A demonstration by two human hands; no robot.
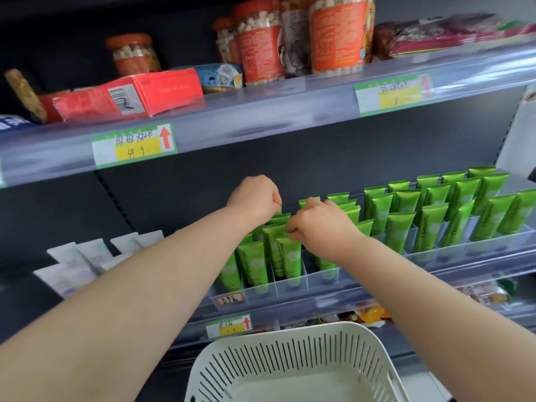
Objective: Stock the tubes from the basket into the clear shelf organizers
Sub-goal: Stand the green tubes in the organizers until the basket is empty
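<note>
Both bare arms reach away from the camera to the middle shelf [478, 264], where rows of green tubes [400, 230] marked "Chamomile" stand cap-down with their flat crimped ends up inside the clear organizers [290, 288]. The rows run from the middle of the shelf off to the right, several tubes deep from the near wall to the far wall. The left hand [252, 198] hangs over the far end of the left-most rows, its fingers curled down and their tips pinching the crimped end of one of the green tubes there. The right hand [322, 227] sits just right of it and a little nearer, knuckles up and fingers curled in, the fingertips at the top edge of a tube in the next row; whether they grip it cannot be told. A white slotted basket [290, 329] sits nearest the camera, below the hands and in front of the lower shelf edge. Left of the organizers lie pale white tubes [87, 253]. On the shelf above stand clear jars [258, 39] with orange lids and a red box [130, 94], with handwritten price tags [133, 146] along its clear front rail.
</note>
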